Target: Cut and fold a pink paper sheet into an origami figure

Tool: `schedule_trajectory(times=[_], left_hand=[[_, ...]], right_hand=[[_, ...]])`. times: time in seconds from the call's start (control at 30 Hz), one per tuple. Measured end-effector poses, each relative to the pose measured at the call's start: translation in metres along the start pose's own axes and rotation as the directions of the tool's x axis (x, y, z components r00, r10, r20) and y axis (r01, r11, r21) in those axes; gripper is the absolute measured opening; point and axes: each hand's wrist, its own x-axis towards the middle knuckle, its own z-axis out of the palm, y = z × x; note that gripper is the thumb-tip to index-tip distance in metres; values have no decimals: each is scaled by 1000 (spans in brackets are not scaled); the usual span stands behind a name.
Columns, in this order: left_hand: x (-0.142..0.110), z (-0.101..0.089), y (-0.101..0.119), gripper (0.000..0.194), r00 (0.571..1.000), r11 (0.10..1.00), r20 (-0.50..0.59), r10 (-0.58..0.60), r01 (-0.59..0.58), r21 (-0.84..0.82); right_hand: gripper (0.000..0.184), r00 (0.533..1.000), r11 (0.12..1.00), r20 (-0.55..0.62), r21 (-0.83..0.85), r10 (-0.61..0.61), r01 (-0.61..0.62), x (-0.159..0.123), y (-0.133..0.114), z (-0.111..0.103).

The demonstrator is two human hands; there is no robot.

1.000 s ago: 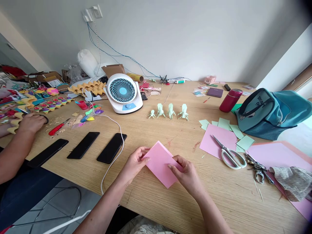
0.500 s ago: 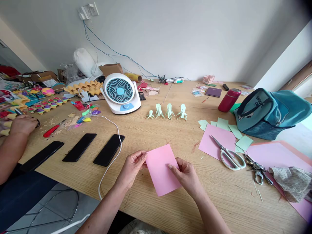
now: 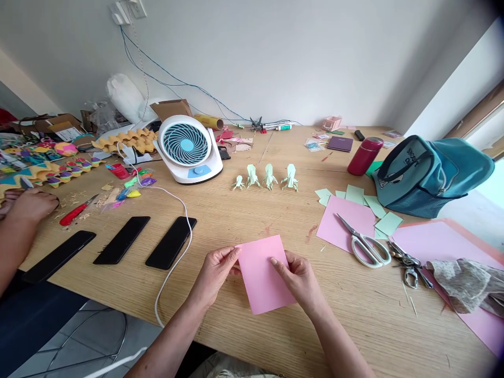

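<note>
Two hands hold a plain pink sheet (image 3: 263, 289) over the bench (image 3: 228, 325): the left hand (image 3: 214, 274) pinches its ten-o'clock corner between thumb and fingers, while the right hand (image 3: 301, 281) has its fingers closed on the three-o'clock edge, thumb on the face. Towards two o'clock from the sheet, a teal bag (image 3: 452, 168) reads "SNOOPY", the line beneath only partly legible; four pale green folded figures (image 3: 269, 177) stand at twelve o'clock

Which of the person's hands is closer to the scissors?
Right. The right hand is left of the scissors and a little nearer the person; the left hand is farther left, at the held paper's opposite side.
</note>
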Motion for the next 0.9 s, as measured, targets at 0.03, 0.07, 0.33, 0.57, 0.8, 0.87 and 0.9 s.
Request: schedule_trajectory(times=[0.03,0.07,0.33,0.57,0.8,0.87,0.9], left_hand=[[0,2,-1,39,1000,1000,0,-1,1,-3],[-1,4,-3,38,1000,1000,1,-5,5,-5],[-3,9,-12,42,999,1000,27,-19,19,12],[-2,15,-9,42,993,998,118,5,-12,59],[1,16,-17,44,992,974,84,94,-109,197],[3,11,-12,44,982,945,144,120,-157,288],[3,9,-8,43,975,924,184,123,-180,337]], right_hand=[[44,1000,1000,-11,7,-2,2,0,0,0],[44,1000,1000,-24,15,-6,6,0,0,0],[40,999,996,-48,82,19,-15,0,-6,-1],[40,991,958,-71,271,113,-90,0,0,-2],[36,989,951,-139,311,52,-6,5,3,-5],[36,975,960,-223,265,-27,87,7,3,-9],[36,962,968,-266,219,-62,123,8,2,-11]])
